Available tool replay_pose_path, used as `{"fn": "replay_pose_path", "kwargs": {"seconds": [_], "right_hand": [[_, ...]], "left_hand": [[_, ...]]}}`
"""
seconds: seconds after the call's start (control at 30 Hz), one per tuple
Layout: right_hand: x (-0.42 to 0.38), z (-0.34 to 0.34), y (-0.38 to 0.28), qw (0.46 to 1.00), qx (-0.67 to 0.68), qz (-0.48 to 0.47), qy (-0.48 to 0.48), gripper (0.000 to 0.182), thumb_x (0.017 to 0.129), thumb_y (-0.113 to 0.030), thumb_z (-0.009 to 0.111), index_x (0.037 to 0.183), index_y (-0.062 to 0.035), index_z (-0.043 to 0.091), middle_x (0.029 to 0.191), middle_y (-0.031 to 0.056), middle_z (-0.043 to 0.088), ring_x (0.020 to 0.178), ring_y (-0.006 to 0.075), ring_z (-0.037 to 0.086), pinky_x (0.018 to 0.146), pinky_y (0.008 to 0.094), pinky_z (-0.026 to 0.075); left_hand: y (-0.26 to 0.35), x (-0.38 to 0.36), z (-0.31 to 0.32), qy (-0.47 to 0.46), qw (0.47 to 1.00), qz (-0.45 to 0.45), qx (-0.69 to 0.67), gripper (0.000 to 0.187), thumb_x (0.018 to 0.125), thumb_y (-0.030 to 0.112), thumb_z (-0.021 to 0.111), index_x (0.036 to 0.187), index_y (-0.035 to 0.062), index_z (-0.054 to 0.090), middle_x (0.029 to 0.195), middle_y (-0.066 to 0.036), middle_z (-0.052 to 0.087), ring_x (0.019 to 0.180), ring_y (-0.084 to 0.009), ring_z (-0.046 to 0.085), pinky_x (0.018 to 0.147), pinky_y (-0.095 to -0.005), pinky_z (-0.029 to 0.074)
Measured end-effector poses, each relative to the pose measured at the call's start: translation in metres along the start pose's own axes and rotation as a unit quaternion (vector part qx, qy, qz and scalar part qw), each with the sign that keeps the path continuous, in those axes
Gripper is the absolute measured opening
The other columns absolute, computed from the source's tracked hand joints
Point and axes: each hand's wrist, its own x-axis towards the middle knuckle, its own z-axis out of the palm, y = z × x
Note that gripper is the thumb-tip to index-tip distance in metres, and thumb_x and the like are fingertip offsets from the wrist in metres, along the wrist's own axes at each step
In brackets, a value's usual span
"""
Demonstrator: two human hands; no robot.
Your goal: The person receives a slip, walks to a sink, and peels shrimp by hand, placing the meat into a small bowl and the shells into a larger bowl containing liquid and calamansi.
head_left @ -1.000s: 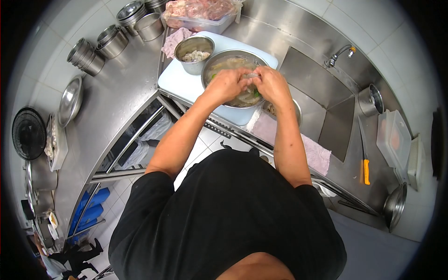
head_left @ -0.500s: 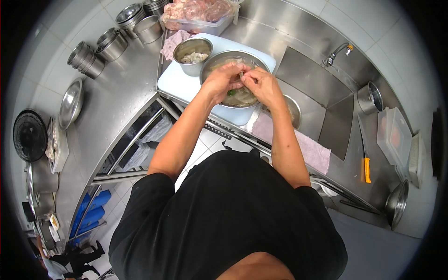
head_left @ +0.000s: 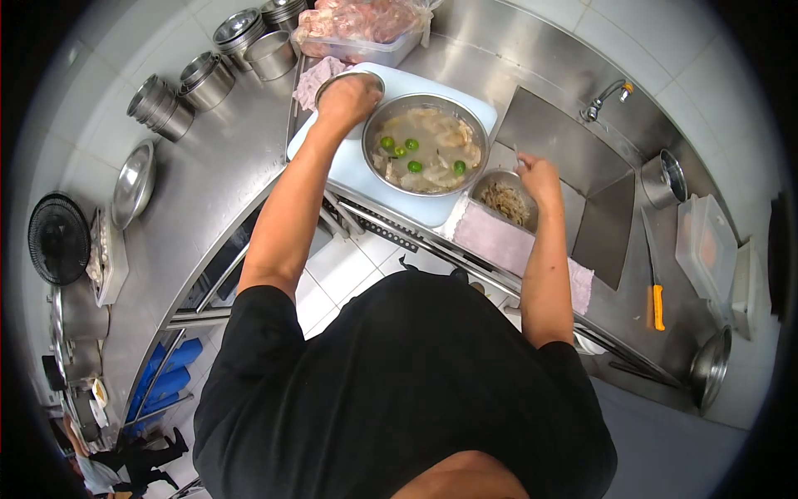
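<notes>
My left hand (head_left: 350,98) is over the small steel pot (head_left: 324,81) on the light-blue board (head_left: 405,204); its fingertips are hidden and so is what they may hold. Beside it stands a large steel bowl (head_left: 366,137) of cloudy liquid, with pale pieces and several green round fruits (head_left: 415,167). To the right, my right hand (head_left: 536,173) is above a steel bowl of brownish scraps (head_left: 505,202) in the sink. Its fingers are pinched on something small and thin that I cannot make out.
A tub of raw meat (head_left: 362,33) stands behind the board. A pink cloth (head_left: 499,241) hangs at the sink's front edge. On the right are a faucet (head_left: 605,100), a steel pot (head_left: 662,179) and a yellow-handled knife (head_left: 658,306). Another person (head_left: 100,470) is at the lower left.
Both hands have left the large bowl. The left moved left to the small pot, the right moved right over the scraps bowl. The green fruits now show clearly.
</notes>
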Motion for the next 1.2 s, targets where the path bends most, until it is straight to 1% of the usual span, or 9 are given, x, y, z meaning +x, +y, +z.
{"fn": "replay_pose_path", "kwargs": {"seconds": [0.17, 0.23, 0.4, 0.5, 0.7, 0.83, 1.03, 1.17, 1.2], "right_hand": [[0.003, -0.007, -0.026, 0.987, -0.052, -0.132, 0.070, 0.025, 0.084, -0.020, 0.064, 0.104, -0.0079, 0.073, 0.102, 0.0152, 0.070, 0.098, 0.0346, 0.061, 0.090, 0.0432, 0.046], [-0.003, -0.014, -0.076, 0.977, -0.030, -0.180, 0.111, 0.022, 0.083, -0.018, 0.063, 0.101, -0.0108, 0.074, 0.099, 0.0120, 0.070, 0.099, 0.0326, 0.061, 0.091, 0.0454, 0.044], [-0.012, 0.009, -0.140, 0.947, -0.196, -0.249, -0.046, 0.017, 0.083, -0.018, 0.062, 0.094, -0.0118, 0.074, 0.092, 0.0092, 0.069, 0.100, 0.0303, 0.059, 0.086, 0.0442, 0.043], [-0.009, 0.020, -0.139, 0.940, -0.165, -0.273, -0.122, 0.016, 0.082, -0.018, 0.064, 0.092, -0.0111, 0.074, 0.092, 0.0097, 0.069, 0.101, 0.0324, 0.058, 0.087, 0.0444, 0.043], [0.011, 0.028, -0.132, 0.942, 0.049, -0.315, 0.108, 0.024, 0.084, -0.023, 0.067, 0.103, -0.0098, 0.072, 0.101, 0.0146, 0.070, 0.106, 0.0334, 0.058, 0.089, 0.0455, 0.043], [0.012, 0.010, -0.146, 0.968, 0.060, -0.241, -0.039, 0.027, 0.085, -0.024, 0.066, 0.107, -0.0086, 0.069, 0.099, 0.0167, 0.069, 0.100, 0.0335, 0.061, 0.087, 0.0460, 0.045], [0.015, 0.007, -0.141, 0.960, 0.170, -0.212, -0.072, 0.023, 0.086, -0.025, 0.066, 0.104, -0.0118, 0.070, 0.094, 0.0163, 0.068, 0.094, 0.0331, 0.061, 0.085, 0.0424, 0.047], [0.005, -0.002, -0.131, 0.947, 0.225, -0.220, -0.063, 0.021, 0.087, -0.025, 0.065, 0.102, -0.0126, 0.072, 0.092, 0.0139, 0.068, 0.092, 0.0287, 0.062, 0.086, 0.0382, 0.047], [0.003, -0.005, -0.128, 0.945, 0.235, -0.219, -0.060, 0.020, 0.087, -0.024, 0.065, 0.102, -0.0124, 0.072, 0.091, 0.0132, 0.068, 0.092, 0.0275, 0.062, 0.086, 0.0373, 0.048]], "left_hand": [[0.045, -0.006, 0.047, -0.129, 0.977, 0.034, 0.166, 0.030, 0.087, 0.024, 0.055, 0.111, 0.0107, 0.068, 0.101, -0.018, 0.070, 0.094, -0.0358, 0.067, 0.082, -0.0446, 0.054], [0.054, -0.005, 0.057, -0.093, 0.988, -0.001, 0.125, 0.031, 0.088, 0.024, 0.052, 0.113, 0.0086, 0.065, 0.103, -0.019, 0.069, 0.096, -0.0360, 0.067, 0.084, -0.0450, 0.053], [0.049, 0.007, 0.099, -0.085, 0.995, -0.014, 0.057, 0.028, 0.089, 0.024, 0.051, 0.109, 0.0062, 0.060, 0.103, -0.019, 0.068, 0.094, -0.0367, 0.066, 0.083, -0.0471, 0.052], [0.050, -0.004, 0.092, -0.072, 0.994, 0.021, 0.075, 0.025, 0.089, 0.024, 0.052, 0.106, 0.0070, 0.061, 0.099, -0.018, 0.069, 0.091, -0.0371, 0.066, 0.082, -0.0470, 0.052], [0.069, -0.034, 0.043, -0.069, 0.994, 0.073, -0.043, 0.024, 0.088, 0.021, 0.056, 0.102, 0.0029, 0.060, 0.092, -0.022, 0.067, 0.092, -0.0362, 0.065, 0.079, -0.0475, 0.050], [0.073, -0.044, 0.026, -0.035, 0.980, 0.071, -0.180, 0.025, 0.088, 0.020, 0.060, 0.104, 0.0001, 0.059, 0.088, -0.019, 0.068, 0.086, -0.0292, 0.067, 0.075, -0.0425, 0.050], [0.068, -0.044, 0.029, -0.144, 0.837, -0.060, -0.525, 0.029, 0.093, 0.029, 0.064, 0.109, 0.0056, 0.058, 0.085, 0.003, 0.060, 0.076, -0.0075, 0.056, 0.065, -0.0228, 0.043], [0.047, -0.026, 0.033, -0.315, 0.655, -0.110, -0.678, 0.024, 0.092, 0.027, 0.065, 0.107, 0.0090, 0.058, 0.080, 0.004, 0.058, 0.069, -0.0059, 0.054, 0.059, -0.0225, 0.041], [0.049, -0.023, 0.030, -0.321, 0.656, -0.111, -0.674, 0.023, 0.092, 0.025, 0.065, 0.107, 0.0094, 0.060, 0.079, 0.004, 0.059, 0.067, -0.0058, 0.054, 0.057, -0.0218, 0.041]]}}
